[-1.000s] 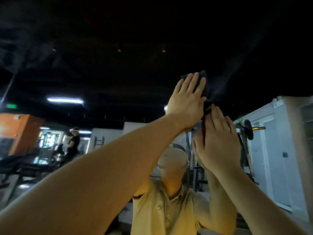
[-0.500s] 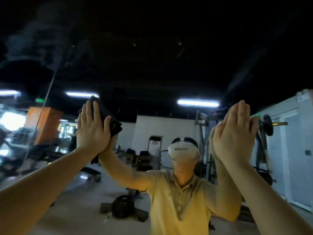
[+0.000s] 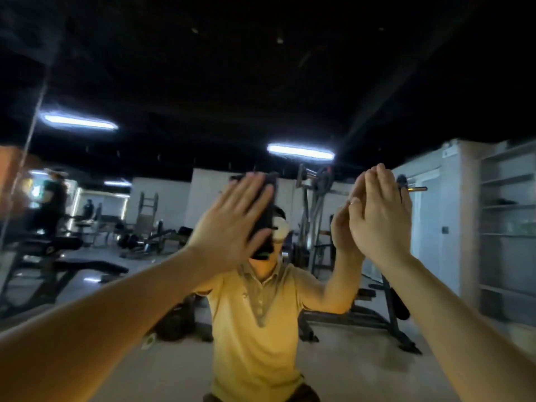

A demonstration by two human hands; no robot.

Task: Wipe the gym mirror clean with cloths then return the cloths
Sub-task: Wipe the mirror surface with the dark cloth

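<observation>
The left hand (image 3: 232,224) has its grip spread flat, fingers straight and fanned, palm pressing a dark cloth (image 3: 267,210) against the mirror (image 3: 203,82). The cloth shows past the fingertips and thumb and covers most of the reflected head. It lies well right of the vertical seam (image 3: 29,140) that runs down the glass near its left edge.

The right hand (image 3: 380,216) is also flat, fingers straight and pressed together, meeting its own reflection on the glass to the right of the cloth. I cannot tell whether anything lies under it.

The glass reflects a yellow polo shirt (image 3: 255,320), a white headset (image 3: 280,231) peeking out beside the cloth, two tube lights (image 3: 300,151), weight benches (image 3: 87,265) on the left and a barbell rack (image 3: 316,204). A pale cabinet (image 3: 446,221) on the right carries a small label (image 3: 450,152), too blurred to read. A small green-and-white tag (image 3: 149,341) on the floor is equally illegible.
</observation>
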